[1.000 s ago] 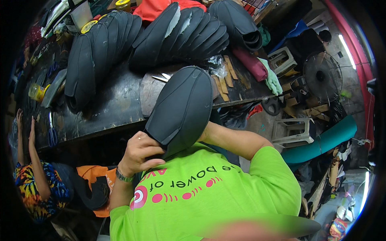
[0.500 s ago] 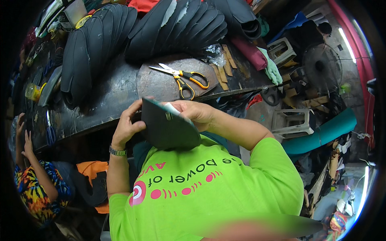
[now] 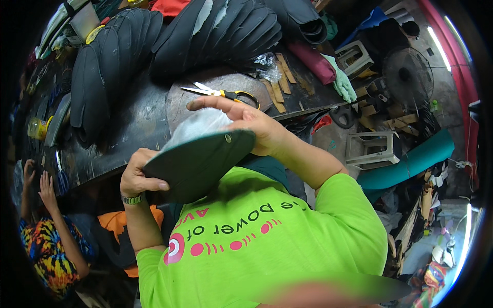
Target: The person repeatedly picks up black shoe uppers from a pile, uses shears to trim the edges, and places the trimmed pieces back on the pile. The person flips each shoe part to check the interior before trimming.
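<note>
Hands, left [image 3: 137, 177] and right [image 3: 251, 126], both grip green cap piece [image 3: 200, 159], hiding its edges.

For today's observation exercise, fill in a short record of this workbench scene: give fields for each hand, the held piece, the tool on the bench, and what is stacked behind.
left hand: grips the lower left edge of the cap panel
right hand: fingers spread over the panel's upper right edge
cap panel: dark green, curved, white lining showing on top
scissors: yellow-handled, lying on the workbench
stacked panels: black, fanned in rows behind
</note>
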Demonstrator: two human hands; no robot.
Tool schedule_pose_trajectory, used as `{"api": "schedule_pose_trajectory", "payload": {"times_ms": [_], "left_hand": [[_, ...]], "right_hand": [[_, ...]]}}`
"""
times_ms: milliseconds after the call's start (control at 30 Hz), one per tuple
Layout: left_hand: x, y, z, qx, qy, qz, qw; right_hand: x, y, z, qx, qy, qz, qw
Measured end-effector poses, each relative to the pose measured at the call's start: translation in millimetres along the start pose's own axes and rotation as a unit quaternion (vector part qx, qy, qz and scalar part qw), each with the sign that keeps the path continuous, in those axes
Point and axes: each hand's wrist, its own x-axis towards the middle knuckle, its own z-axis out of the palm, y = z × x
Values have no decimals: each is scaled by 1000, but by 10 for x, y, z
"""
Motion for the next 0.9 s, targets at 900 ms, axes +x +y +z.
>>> {"api": "schedule_pose_trajectory", "payload": {"times_ms": [900], "left_hand": [[623, 114, -68, 67, 188, -106, 974]], "right_hand": [[502, -21, -311, -562, 163, -304, 752]]}}
